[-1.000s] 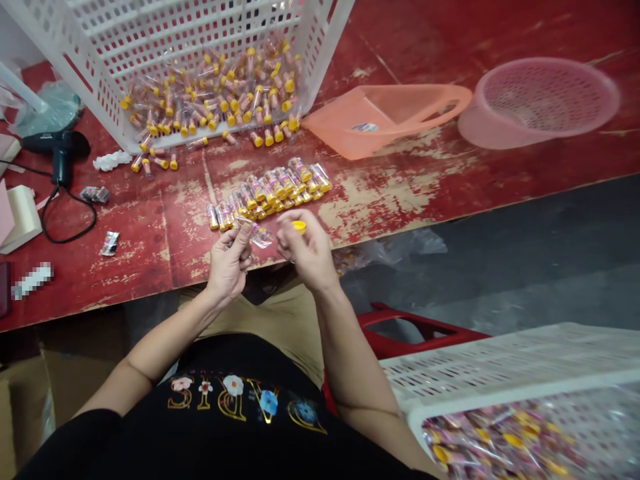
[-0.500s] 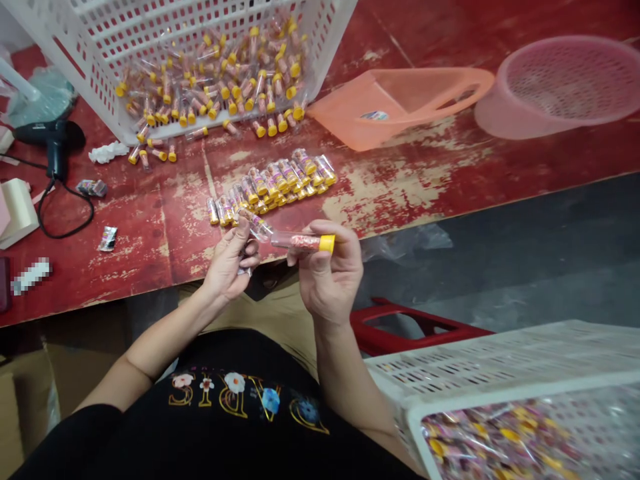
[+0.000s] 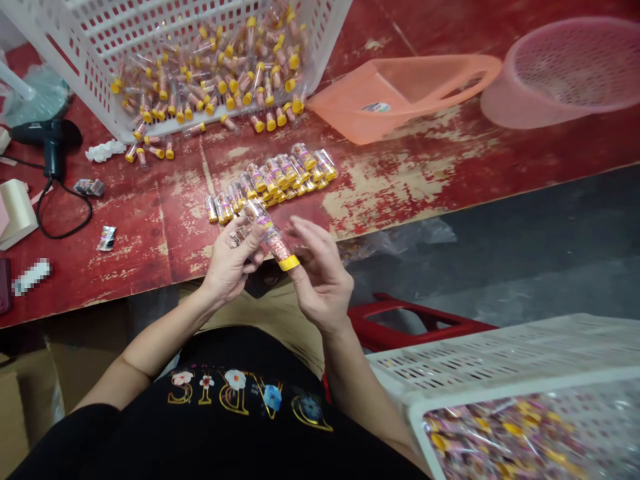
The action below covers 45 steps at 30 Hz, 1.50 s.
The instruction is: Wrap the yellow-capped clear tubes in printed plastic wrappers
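Observation:
A clear tube [image 3: 278, 243] of pink candy pieces, with a yellow cap, slants down to the right. It now has a printed plastic sleeve around it. My left hand [image 3: 227, 267] pinches its upper end between thumb and fingers; some crinkled clear film also shows among those fingers. My right hand [image 3: 325, 283] is beside the cap, fingers spread and thumb tip at or near the cap's edge. Just beyond my hands, on the red table [image 3: 165, 220], lies a stacked row of sleeved tubes [image 3: 280, 175].
A white crate [image 3: 327, 40] tipped toward me holds many unsleeved tubes, several spilled out. An orange scoop [image 3: 360, 120] and pink basket [image 3: 520, 107] stand right. A hair dryer [image 3: 50, 140] lies left. Beside me are another crate [image 3: 500, 347] and a red stool [image 3: 430, 330].
The tube in my right hand has gone into the printed sleeve at my left hand and tilted downward. My right fingers have let go and spread apart.

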Each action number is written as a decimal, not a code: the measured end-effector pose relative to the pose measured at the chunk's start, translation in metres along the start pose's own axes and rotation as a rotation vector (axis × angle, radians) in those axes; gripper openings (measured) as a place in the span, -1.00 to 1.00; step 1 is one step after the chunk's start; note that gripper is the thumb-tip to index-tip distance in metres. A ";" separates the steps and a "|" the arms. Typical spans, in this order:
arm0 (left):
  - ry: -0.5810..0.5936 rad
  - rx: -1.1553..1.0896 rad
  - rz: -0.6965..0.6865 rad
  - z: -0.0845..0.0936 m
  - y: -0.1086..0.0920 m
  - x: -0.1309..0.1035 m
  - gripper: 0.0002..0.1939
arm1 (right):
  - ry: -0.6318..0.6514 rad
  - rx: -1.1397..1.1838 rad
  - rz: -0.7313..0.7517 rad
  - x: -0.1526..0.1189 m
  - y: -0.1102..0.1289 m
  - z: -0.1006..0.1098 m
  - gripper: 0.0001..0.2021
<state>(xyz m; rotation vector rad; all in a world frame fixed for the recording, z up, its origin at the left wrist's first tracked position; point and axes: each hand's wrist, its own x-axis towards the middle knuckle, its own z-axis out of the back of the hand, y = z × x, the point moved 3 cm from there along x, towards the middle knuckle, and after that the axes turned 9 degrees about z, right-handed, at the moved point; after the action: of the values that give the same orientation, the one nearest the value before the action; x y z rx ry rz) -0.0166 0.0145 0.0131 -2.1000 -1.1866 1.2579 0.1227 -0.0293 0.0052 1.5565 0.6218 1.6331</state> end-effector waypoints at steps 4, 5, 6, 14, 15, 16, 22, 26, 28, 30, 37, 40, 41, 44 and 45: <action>0.016 0.109 -0.021 -0.002 0.003 -0.003 -0.44 | -0.053 -0.042 0.054 0.006 0.003 -0.004 -0.61; 0.021 0.120 -0.019 -0.002 0.003 -0.005 -0.44 | -0.100 -0.049 0.055 0.007 0.003 -0.004 -0.63; 0.025 0.123 -0.019 -0.003 0.004 -0.006 -0.43 | -0.142 -0.052 0.047 0.007 0.003 -0.004 -0.63; 0.020 0.133 -0.179 -0.002 0.009 -0.009 -0.32 | -0.288 -0.065 0.047 0.006 0.005 -0.008 -0.65; 0.028 0.138 -0.185 -0.002 0.010 -0.009 -0.34 | -0.300 -0.068 0.041 0.006 0.005 -0.008 -0.66; 0.034 0.138 -0.189 -0.002 0.010 -0.009 -0.35 | -0.311 -0.071 0.035 0.005 0.005 -0.008 -0.67; 0.024 0.121 -0.167 -0.001 0.012 -0.006 -0.33 | -0.313 -0.098 -0.021 0.005 0.001 -0.009 -0.79; 0.013 0.073 -0.129 -0.002 0.013 -0.003 -0.33 | -0.292 -0.088 -0.054 0.003 0.000 -0.010 -0.78; 0.000 0.054 -0.102 -0.001 0.014 0.000 -0.29 | -0.292 -0.070 -0.067 0.001 -0.002 -0.011 -0.78; -0.031 0.036 -0.064 0.002 0.016 0.005 -0.21 | -0.298 -0.049 -0.105 0.000 -0.009 -0.013 -0.80; -0.073 -0.123 0.099 0.024 0.022 0.026 -0.49 | -0.402 -0.261 -0.133 0.045 -0.100 -0.019 -0.81; -0.081 -0.172 0.100 0.032 0.022 0.028 -0.68 | -0.316 -0.375 -0.058 0.070 -0.138 -0.021 -0.82; -0.083 -0.182 0.095 0.035 0.021 0.028 -0.72 | -0.260 -0.391 -0.031 0.074 -0.145 -0.022 -0.81; -0.110 -0.207 0.073 0.042 0.015 0.027 -0.77 | -0.133 -0.423 0.048 0.081 -0.146 -0.020 -0.78; -0.118 -0.218 0.064 0.045 0.012 0.027 -0.76 | -0.127 -0.441 0.069 0.085 -0.144 -0.019 -0.76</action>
<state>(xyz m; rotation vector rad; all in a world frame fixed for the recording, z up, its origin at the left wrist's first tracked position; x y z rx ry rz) -0.0438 0.0276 -0.0316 -2.2603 -1.3723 1.3512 0.1373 0.1250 -0.0605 1.3495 0.1261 1.5762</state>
